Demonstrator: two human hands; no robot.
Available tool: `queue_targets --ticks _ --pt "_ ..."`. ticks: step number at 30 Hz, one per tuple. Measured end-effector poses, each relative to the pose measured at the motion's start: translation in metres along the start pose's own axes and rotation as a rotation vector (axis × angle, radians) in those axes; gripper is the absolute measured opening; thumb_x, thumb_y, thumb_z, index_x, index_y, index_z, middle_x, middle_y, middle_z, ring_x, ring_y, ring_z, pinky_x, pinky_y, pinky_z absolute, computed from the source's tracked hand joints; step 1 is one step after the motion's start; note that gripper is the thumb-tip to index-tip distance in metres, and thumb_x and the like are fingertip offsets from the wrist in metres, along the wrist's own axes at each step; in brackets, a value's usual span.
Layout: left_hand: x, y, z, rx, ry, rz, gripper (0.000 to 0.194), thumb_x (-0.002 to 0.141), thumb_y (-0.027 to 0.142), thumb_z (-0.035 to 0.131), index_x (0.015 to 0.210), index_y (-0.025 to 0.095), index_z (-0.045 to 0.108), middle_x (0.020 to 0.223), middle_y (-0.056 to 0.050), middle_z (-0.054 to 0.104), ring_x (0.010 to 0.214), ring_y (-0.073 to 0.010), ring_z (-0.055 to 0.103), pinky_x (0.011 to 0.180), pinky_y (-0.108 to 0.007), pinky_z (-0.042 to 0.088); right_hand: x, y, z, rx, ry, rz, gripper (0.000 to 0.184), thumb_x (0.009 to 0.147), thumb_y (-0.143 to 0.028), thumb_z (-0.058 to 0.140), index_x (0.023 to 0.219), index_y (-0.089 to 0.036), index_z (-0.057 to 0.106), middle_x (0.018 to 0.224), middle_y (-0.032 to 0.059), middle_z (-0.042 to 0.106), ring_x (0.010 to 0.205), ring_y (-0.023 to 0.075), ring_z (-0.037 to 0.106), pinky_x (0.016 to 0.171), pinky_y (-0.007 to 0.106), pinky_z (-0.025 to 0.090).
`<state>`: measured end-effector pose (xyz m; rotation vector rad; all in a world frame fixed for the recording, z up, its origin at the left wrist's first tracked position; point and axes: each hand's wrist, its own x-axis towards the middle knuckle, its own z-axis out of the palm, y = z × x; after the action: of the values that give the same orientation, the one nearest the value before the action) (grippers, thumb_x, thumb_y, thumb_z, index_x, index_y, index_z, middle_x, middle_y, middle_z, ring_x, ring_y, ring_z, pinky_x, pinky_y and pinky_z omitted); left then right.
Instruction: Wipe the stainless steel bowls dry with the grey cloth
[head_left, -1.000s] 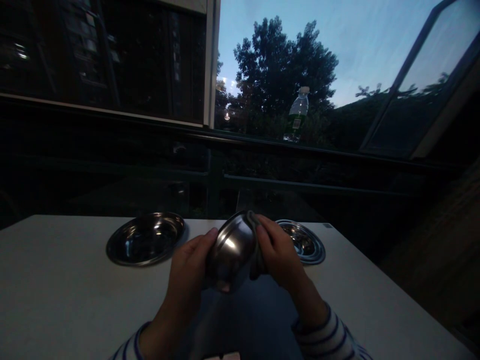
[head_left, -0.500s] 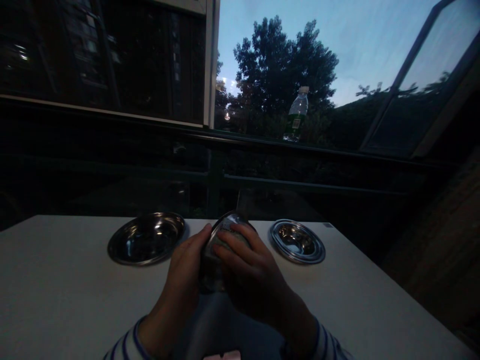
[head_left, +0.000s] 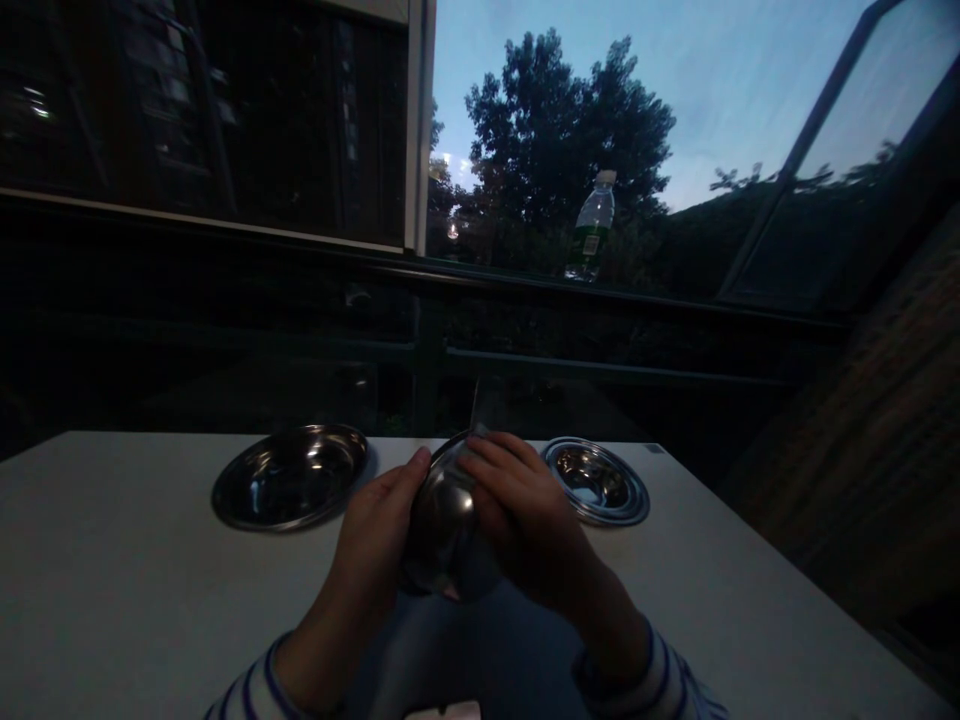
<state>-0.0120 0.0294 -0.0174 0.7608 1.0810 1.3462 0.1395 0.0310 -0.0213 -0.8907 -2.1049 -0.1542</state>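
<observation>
A shiny metal bowl (head_left: 444, 515) is held up in front of me over the near part of the table, its rounded outer side facing me. My left hand (head_left: 379, 525) grips its left edge, thumb along the rim. Bent over the bowl's upper right side is my right hand (head_left: 529, 510), its fingers pressing a thin pale cloth (head_left: 478, 432) to the metal. Most of the cloth is hidden under those fingers, and its exact kind is hard to make out in the dim light.
On the white table (head_left: 135, 580), a wide metal basin (head_left: 292, 480) lies left of my hands. Smaller stacked metal bowls (head_left: 596, 482) sit at the right. A plastic bottle (head_left: 592, 228) stands on the window ledge. A pink object (head_left: 446, 711) shows at the bottom edge.
My right hand has slid a little to the right across the bowl with the cloth, uncovering more of the metal. My left hand keeps its grip.
</observation>
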Motion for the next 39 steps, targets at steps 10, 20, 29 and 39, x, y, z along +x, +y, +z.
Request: queue_targets --ticks 10,20,29,39 --pt "0.006 0.012 -0.004 -0.104 0.058 -0.046 0.019 0.07 0.033 0.066 0.071 0.014 0.067 0.061 -0.004 0.07 0.054 -0.0159 0.064 0.054 -0.026 0.05 -0.004 0.027 0.004 0.196 0.136 0.201 0.032 0.09 -0.021 0.039 0.119 -0.02 0.053 0.12 0.0088 0.057 0.115 0.0191 0.049 0.098 0.042 0.041" --pt "0.015 0.005 -0.011 -0.172 -0.124 -0.154 0.017 0.074 0.03 0.064 0.077 0.013 0.068 0.069 -0.007 0.072 0.063 -0.018 0.067 0.057 -0.025 0.052 0.001 0.011 -0.017 0.18 -0.015 0.08 0.034 0.089 -0.015 0.04 0.12 -0.015 0.052 0.126 0.0095 0.053 0.121 0.0165 0.043 0.103 0.039 0.036" --pt "0.015 0.038 -0.022 -0.386 0.03 -0.045 0.021 0.084 0.027 0.05 0.087 0.018 0.068 0.069 -0.002 0.073 0.068 -0.0179 0.069 0.064 -0.027 0.055 -0.004 0.015 -0.005 0.212 0.125 0.053 0.045 0.091 -0.014 0.037 0.134 -0.023 0.034 0.139 0.0067 0.039 0.129 0.0161 0.033 0.106 0.041 0.033" --pt "0.015 0.02 -0.014 -0.32 -0.055 -0.094 0.019 0.083 0.02 0.052 0.093 0.01 0.065 0.075 -0.007 0.073 0.079 -0.0211 0.069 0.076 -0.031 0.054 -0.001 0.008 -0.016 0.19 0.087 -0.009 0.042 0.09 -0.014 0.038 0.131 -0.022 0.04 0.136 0.006 0.043 0.128 0.0185 0.035 0.105 0.044 0.034"
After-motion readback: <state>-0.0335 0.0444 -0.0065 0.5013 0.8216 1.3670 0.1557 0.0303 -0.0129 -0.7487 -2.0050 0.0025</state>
